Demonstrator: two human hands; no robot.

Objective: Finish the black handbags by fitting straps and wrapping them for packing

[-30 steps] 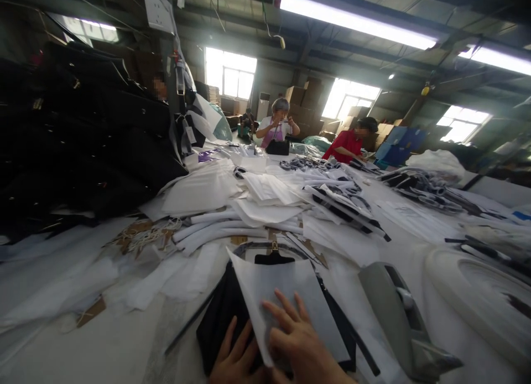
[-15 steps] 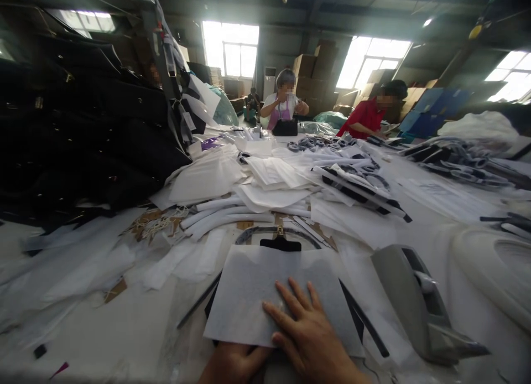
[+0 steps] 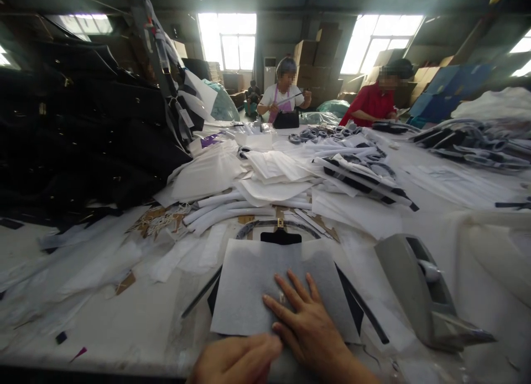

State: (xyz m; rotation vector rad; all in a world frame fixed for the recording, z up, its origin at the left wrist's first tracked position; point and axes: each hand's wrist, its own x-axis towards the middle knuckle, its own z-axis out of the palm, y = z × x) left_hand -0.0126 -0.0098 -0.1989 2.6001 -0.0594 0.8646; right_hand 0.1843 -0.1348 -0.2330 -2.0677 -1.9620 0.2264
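My right hand (image 3: 310, 324) lies with its fingers spread on a sheet of white paper (image 3: 244, 287), pressing it against a black bag beneath. The bag's black tab (image 3: 281, 238) with a gold-coloured metal clasp (image 3: 280, 223) shows above the sheet, and dark edges of the bag (image 3: 349, 304) stick out at the sides. A curved handle (image 3: 253, 227) arches behind the tab. At the near edge of the sheet, my left hand (image 3: 235, 359) is closed, thumb and fingers together; whatever is in them, if anything, is hidden.
A grey tape dispenser (image 3: 415, 290) stands to the right. Behind the bag are piled white paper sheets (image 3: 274, 171) and white padded strips (image 3: 232, 212). Black bags (image 3: 91, 129) are heaped at left. Two people (image 3: 284, 93) work across the table, one wearing a red top (image 3: 367, 104).
My left hand has come out from under the near edge of the paper and risen, its fingers now drawn together. My right hand stays flat on the sheet. The view has shifted slightly.
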